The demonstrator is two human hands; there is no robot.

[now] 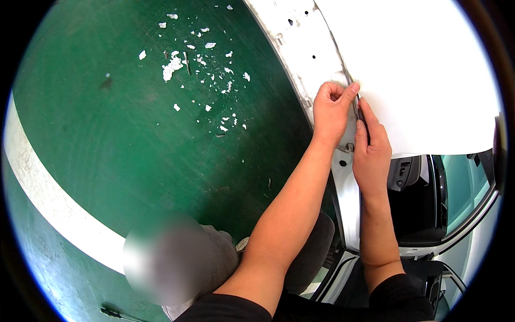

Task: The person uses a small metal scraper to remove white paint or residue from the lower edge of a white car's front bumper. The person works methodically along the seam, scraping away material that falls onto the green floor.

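Observation:
My left hand (330, 112) is closed, with its index finger curled and its thumb stretched along a dark strip (345, 67) at the edge of a white panel. What lies in its grip, if anything, is hidden. Just below and to the right, my right hand (374, 153) pinches a thin, dark piece between thumb and fingers; it looks like part of that strip. The strip runs along the seam between the smooth white panel (418, 75) and a scuffed white car door edge (300, 59) with small holes and clips.
White flakes (173, 68) lie scattered over the green floor (107, 145) at left, near a curved white floor line (48, 188). A dark-handled tool (110, 312) lies at lower left. A black door interior (416, 209) and window glass (464, 177) show at right.

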